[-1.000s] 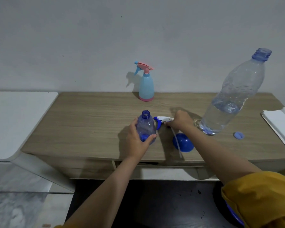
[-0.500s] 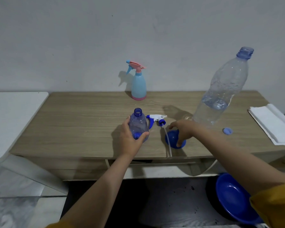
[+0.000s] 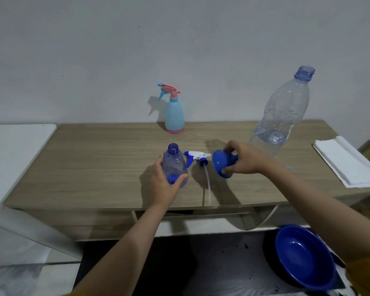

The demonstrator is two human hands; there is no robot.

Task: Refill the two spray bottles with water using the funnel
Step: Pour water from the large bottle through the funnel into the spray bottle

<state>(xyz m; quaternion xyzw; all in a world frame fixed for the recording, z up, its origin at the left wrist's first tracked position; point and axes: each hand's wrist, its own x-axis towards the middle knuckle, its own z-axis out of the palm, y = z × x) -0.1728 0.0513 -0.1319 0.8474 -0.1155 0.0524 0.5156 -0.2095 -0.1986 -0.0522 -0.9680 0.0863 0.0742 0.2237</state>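
A clear blue spray bottle (image 3: 174,160) stands open-necked on the wooden table (image 3: 107,159), with my left hand (image 3: 163,180) wrapped around its lower body. Its white and blue spray head (image 3: 195,157) with a long tube lies on the table just to its right. My right hand (image 3: 245,157) holds the blue funnel (image 3: 222,163) tilted, lifted off the table, wide mouth facing left. A light blue spray bottle (image 3: 174,112) with a pink trigger stands capped near the wall. A large clear water bottle (image 3: 283,112), uncapped and partly filled, stands at the right.
A folded white cloth (image 3: 344,161) lies at the table's right end. A small blue cap (image 3: 289,168) peeks out behind my right wrist. A blue bowl (image 3: 303,257) sits on the dark floor below the table's right side. A white surface (image 3: 13,154) adjoins the table's left end.
My right hand let go of the spray head, moved onto the funnel and lifted it off the table, tilting it. My left hand stayed on the clear blue bottle.
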